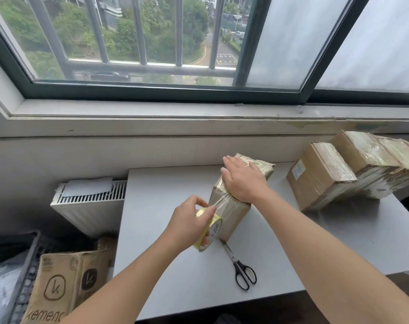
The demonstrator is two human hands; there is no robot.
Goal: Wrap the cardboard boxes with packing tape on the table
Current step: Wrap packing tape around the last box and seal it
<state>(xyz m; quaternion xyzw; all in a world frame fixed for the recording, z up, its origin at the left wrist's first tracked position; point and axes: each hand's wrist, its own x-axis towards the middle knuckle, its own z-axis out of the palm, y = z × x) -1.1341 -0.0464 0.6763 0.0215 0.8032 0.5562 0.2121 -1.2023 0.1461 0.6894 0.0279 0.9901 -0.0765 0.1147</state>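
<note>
Cardboard box [234,216] stands mid-table [163,265] under the flat, straight-fingered right hand [243,183], while the left hand [187,228] curls round the yellow tape roll [214,230] at its near-left side, so best pull the clear strip taut with the box pinned.

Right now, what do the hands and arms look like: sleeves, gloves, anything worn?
Both forearms are bare as far as the frame shows: no sleeves, gloves or watch in view. The left hand wears nothing visible. The right hand has a thin ring on one finger. No markings show.
</note>
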